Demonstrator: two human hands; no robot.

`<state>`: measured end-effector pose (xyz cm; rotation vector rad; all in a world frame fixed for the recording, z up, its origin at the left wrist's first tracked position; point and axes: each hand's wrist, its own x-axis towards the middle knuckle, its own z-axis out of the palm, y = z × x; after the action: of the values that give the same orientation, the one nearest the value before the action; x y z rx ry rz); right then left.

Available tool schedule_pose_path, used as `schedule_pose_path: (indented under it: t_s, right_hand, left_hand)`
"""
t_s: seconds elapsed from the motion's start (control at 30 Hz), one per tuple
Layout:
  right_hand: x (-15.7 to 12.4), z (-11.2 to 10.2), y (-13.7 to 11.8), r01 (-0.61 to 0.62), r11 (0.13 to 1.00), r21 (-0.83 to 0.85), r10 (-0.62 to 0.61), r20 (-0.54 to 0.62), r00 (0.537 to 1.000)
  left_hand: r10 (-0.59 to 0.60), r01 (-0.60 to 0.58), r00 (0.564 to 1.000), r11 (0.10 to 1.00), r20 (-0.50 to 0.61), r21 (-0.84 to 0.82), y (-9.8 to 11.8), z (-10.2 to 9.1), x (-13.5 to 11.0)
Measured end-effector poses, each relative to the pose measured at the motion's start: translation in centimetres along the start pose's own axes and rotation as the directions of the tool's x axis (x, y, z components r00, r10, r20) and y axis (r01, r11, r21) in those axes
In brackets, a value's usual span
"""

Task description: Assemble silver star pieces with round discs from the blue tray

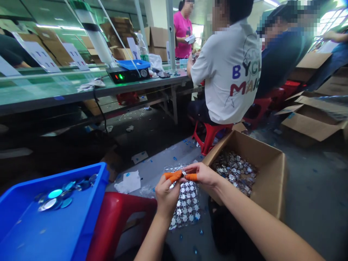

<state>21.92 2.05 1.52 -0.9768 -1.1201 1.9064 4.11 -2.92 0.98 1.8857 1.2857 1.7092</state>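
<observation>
My left hand [166, 194] and my right hand [201, 174] meet in front of me, both wearing orange finger cots. Their fingertips pinch the top edge of a clear plastic sheet [186, 206] covered with small shiny star-shaped pieces, which hangs down between my arms. A tiny silvery piece [184, 174] sits between the two pinching fingertips. Just right of my hands stands an open cardboard box [268, 170] filled with the same shiny pieces.
A blue plastic tray [51, 224] holding round mirror-like discs rests at lower left beside a red stool [119, 221]. Ahead, a person in a white shirt [231, 69] sits on a red stool at a long green workbench [54, 90]. Scraps litter the floor.
</observation>
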Motion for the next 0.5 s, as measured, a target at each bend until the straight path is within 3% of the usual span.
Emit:
schedule_pose_path:
  t_s: [0.17, 0.3, 0.5]
  right_hand:
    - [-0.2, 0.9, -1.0, -0.002, 0.977, 0.215, -0.016, 0.082, 0.996]
    - [-0.4, 1.8, -1.8, 0.031, 0.897, 0.44, -0.124, 0.184, 0.975]
    - [-0.3, 2.5, -1.0, 0.013, 0.855, 0.518, -0.131, 0.191, 0.973]
  left_hand:
    - [-0.029, 0.029, 0.999, 0.999, -0.033, -0.017, 0.6, -0.2, 0.8]
    - [-0.21, 0.201, 0.976, 0.97, -0.057, -0.136, 0.9, 0.1, 0.8]
    - [-0.329, 0.309, 0.944, 0.907, -0.024, -0.287, 0.6, 1.1, 0.4]
